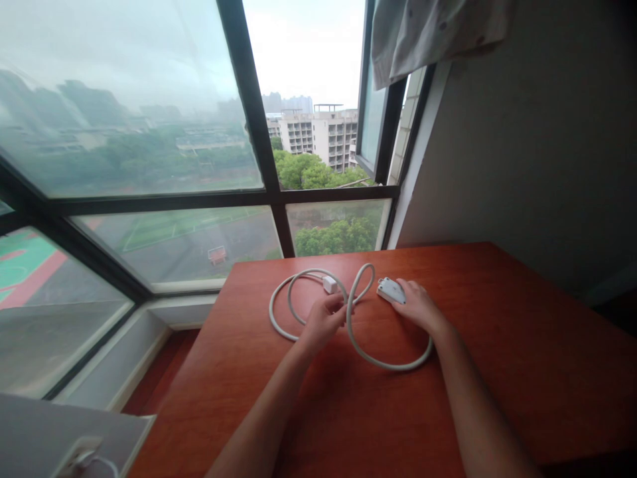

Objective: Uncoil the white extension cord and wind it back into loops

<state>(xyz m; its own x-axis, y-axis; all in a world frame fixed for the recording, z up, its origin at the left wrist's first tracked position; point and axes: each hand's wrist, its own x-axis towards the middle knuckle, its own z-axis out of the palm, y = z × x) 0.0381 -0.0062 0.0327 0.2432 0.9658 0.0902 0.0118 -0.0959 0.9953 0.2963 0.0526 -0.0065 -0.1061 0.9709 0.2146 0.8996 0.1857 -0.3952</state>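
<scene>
Head view, one entry: a white cable (388,367) with fittings, handled by two bare hands over a reddish-brown wooden table (537,332).

Item 1. The cable: thick, round, pale. One part lies coiled on the tabletop at the left; another rises in a narrow loop at the middle and sweeps round in a wide curve toward the right wrist.

Item 2. White plug (329,285): small, block-shaped, lying within the coil just beyond the left hand. Any marking on it is too small to read.

Item 3. Pale block (391,291): flat, whitish-grey, with small details at its far end; above the table, right of the narrow loop. Lettering, if any, cannot be made out.

Item 4. Left hand (323,320): thumb and fingers pinching the cable where its strands cross, near the plug.

Item 5. Right hand (417,304): fingers and thumb wrapped about the near part of the block, gripping it; the cable's wide curve meets the wrist.

Surroundings. Dark window frame (259,133) behind the table, one pane swung open; pale building (333,136) and green trees (308,170) outside. Light cloth (432,36) hanging at upper right. Wall socket (82,457) at lower left, blurred, a white lead attached.
</scene>
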